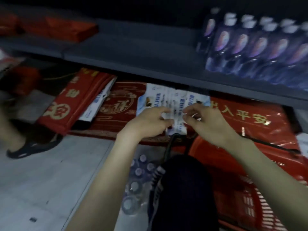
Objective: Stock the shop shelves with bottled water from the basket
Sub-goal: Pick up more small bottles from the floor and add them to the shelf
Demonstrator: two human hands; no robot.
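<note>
Our left hand [150, 125] and right hand [210, 125] pinch flat, glossy white-blue packets [168, 99] under the grey shelf [133, 54]. Round-capped water bottles [138, 177] sit near us, left of the latticed red plastic basket [236, 194].

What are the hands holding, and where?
The left hand and the right hand both pinch a fanned bunch of white-and-blue packets at its near, lower end, one hand on each side.

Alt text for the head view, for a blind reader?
The left hand and right hand pinch white-and-blue packets on red mats under a dark shelf. Bottled water stands on that shelf at right; a red basket sits lower right.
</note>
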